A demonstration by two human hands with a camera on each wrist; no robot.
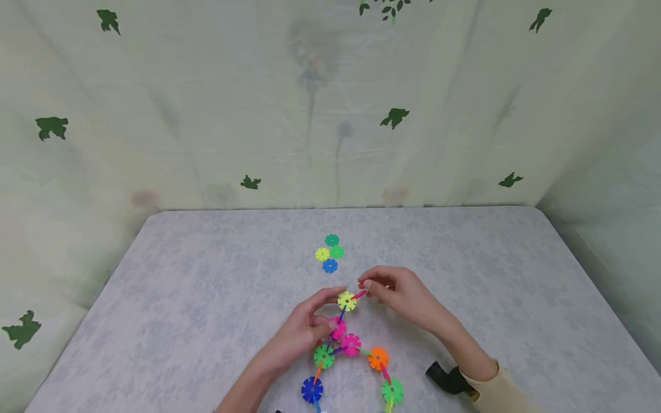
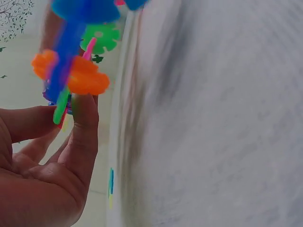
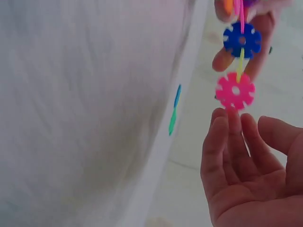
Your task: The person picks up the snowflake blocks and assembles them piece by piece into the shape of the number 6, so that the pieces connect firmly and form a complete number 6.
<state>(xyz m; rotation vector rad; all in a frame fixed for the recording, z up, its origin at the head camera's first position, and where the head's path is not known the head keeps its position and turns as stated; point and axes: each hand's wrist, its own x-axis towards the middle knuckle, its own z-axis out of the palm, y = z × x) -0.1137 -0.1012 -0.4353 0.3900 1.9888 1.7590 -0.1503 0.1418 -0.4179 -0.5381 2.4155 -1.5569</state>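
Note:
A branching chain of colourful notched plastic discs runs up from the bottom edge of the head view, its discs slotted together crosswise. My left hand (image 1: 299, 332) grips the chain near a pink disc (image 1: 338, 328), its index finger reaching to a yellow disc (image 1: 347, 301). At the chain's far end a pink disc (image 3: 235, 91) is slotted into the yellow one. My right hand (image 1: 408, 292) is at that end disc; in the right wrist view its fingertips meet the disc's lower edge, the thumb standing apart. An orange disc (image 2: 85, 75) hangs close to the left wrist camera.
Several loose discs lie flat beyond the hands, among them a teal disc (image 1: 332, 240) and a blue disc (image 1: 330, 265). A black strap-like object (image 1: 448, 378) is beside my right wrist. Behind the grey table (image 1: 206, 258) hangs a pale curtain (image 1: 206, 115) with leaf shapes.

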